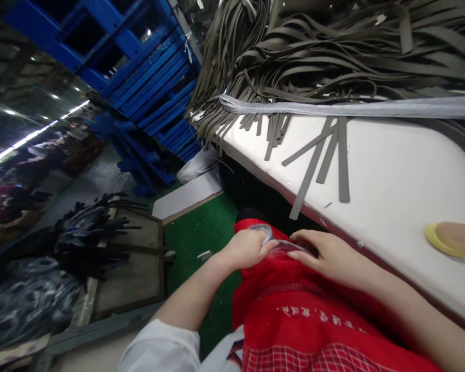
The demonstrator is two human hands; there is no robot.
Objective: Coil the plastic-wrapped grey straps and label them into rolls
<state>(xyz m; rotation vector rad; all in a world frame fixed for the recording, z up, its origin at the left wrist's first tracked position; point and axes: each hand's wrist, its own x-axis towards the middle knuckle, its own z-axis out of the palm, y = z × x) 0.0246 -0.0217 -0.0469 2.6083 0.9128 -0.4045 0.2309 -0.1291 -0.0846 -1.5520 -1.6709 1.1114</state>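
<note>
My left hand (247, 248) is closed in a pinch on a small clear plastic piece (264, 232) over my lap. My right hand (329, 256) rests beside it on the red apron (294, 305), fingers curled against the same plastic piece. Both hands sit just below the near edge of the white table (395, 175). On the table lie a few loose grey strips (343, 160), and a large heap of grey strips (325, 51) covers its far end.
A yellow-rimmed brown pad (453, 238) lies on the table at the right. Blue racks (151, 77) stand at the back left. Black bundles (89, 232) lie on the floor at the left, beside a green mat (201, 232) and a white board (186, 194).
</note>
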